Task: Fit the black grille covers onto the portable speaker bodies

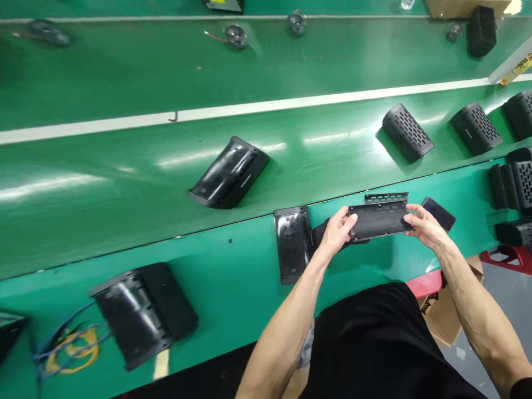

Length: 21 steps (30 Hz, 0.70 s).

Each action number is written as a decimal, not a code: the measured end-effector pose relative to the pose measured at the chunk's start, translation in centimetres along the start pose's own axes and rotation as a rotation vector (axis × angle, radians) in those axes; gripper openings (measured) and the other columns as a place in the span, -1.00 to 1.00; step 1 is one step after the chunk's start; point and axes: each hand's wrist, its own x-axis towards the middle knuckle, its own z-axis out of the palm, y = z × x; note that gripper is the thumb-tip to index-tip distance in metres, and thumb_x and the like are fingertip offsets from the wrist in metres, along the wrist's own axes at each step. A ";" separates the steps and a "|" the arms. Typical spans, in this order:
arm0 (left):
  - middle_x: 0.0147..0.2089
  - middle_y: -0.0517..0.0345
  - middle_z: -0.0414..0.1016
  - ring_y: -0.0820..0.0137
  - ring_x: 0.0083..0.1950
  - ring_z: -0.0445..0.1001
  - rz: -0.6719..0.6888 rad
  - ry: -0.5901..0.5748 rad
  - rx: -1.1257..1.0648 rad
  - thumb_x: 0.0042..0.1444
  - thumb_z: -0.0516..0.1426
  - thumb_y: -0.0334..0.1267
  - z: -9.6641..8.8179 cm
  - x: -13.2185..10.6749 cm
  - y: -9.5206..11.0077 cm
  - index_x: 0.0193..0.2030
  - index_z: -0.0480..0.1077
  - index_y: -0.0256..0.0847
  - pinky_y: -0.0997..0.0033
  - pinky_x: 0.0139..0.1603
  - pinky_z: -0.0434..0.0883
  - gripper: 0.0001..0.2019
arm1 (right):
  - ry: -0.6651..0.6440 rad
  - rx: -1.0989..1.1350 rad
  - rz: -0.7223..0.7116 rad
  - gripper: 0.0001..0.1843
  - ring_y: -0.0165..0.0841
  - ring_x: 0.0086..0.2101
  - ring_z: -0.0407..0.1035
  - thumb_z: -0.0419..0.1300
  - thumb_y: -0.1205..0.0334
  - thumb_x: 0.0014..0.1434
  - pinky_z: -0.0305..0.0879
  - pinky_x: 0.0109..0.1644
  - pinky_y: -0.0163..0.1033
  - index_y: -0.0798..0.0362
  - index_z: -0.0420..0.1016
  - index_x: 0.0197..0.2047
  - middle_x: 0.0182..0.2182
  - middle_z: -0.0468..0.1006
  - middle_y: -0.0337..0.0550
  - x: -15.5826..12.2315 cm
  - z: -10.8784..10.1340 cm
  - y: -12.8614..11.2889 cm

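Observation:
Between my hands is a long black plastic housing panel [379, 220], its hollow inner side facing up. My left hand [339, 228] pinches its left end, with the thumb on top. At the right end, my right hand [423, 224] grips it the same way. Just behind the panel lies a slotted black piece [386, 197], partly covered. Beside my left hand stands a black speaker-like casing [292, 244] with a glossy front. Another dark part [320, 233] shows under my left hand, mostly hidden. A dark phone [439, 214] lies right of my right hand.
A glossy black casing [229, 173] and slotted housings [408, 132] rest on the green belt [124, 221] beyond the bench. More casings [143, 313] and blue and yellow cables [72, 346] lie at left. Several black housings [521, 185] crowd the right end. A cardboard box [446, 313] stands below.

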 end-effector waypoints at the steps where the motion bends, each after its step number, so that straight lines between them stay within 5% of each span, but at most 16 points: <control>1: -0.56 0.43 0.24 0.55 -0.67 0.18 0.007 0.006 -0.011 0.15 0.26 0.36 -0.4 -0.9 0.2 -0.19 0.30 -0.12 0.49 -0.63 0.09 -0.44 | -0.024 -0.028 0.004 -0.36 -0.39 -0.48 0.36 0.62 -0.03 -0.14 0.39 -0.44 -0.28 -0.13 0.51 -0.02 -0.43 0.49 -0.38 -0.5 0.5 -0.4; 6: -0.54 0.40 0.24 0.54 -0.66 0.19 0.010 0.109 -0.057 0.11 0.30 0.40 -1.9 -4.9 0.6 -0.22 0.30 -0.13 0.49 -0.65 0.14 -0.40 | -0.148 -0.168 -0.066 -0.45 -0.46 -0.53 0.27 0.58 -0.17 -0.08 0.20 -0.53 -0.37 -0.05 0.43 -0.26 -0.48 0.44 -0.39 -1.7 3.2 -0.9; 11: -0.52 0.34 0.30 0.53 -0.64 0.18 0.045 0.177 -0.087 0.15 0.29 0.38 -3.1 -7.9 0.2 -0.16 0.42 -0.18 0.47 -0.64 0.12 -0.41 | -0.253 -0.253 -0.082 -0.45 -0.45 -0.51 0.27 0.54 -0.21 -0.01 0.22 -0.49 -0.36 -0.05 0.37 -0.31 -0.49 0.41 -0.39 -3.0 4.6 -0.3; 17: -0.45 0.26 0.40 0.48 -0.50 0.29 0.108 0.201 -0.158 0.17 0.30 0.29 -4.0 -9.9 -0.2 -0.15 0.45 -0.21 0.47 -0.50 0.25 -0.47 | -0.280 -0.365 -0.202 -0.43 -0.47 -0.58 0.16 0.51 -0.28 0.03 0.12 -0.52 -0.33 -0.04 0.36 -0.35 -0.59 0.30 -0.43 -4.1 6.2 0.5; 21: -0.42 0.25 0.36 0.44 -0.42 0.34 0.128 0.249 -0.172 0.13 0.34 0.23 -5.0 -10.7 -0.5 -0.32 0.35 -0.17 0.43 -0.40 0.33 -0.51 | -0.289 -0.394 -0.226 -0.40 -0.48 -0.60 0.14 0.50 -0.32 -0.01 0.10 -0.52 -0.32 -0.04 0.34 -0.38 -0.59 0.28 -0.43 -4.7 7.6 0.9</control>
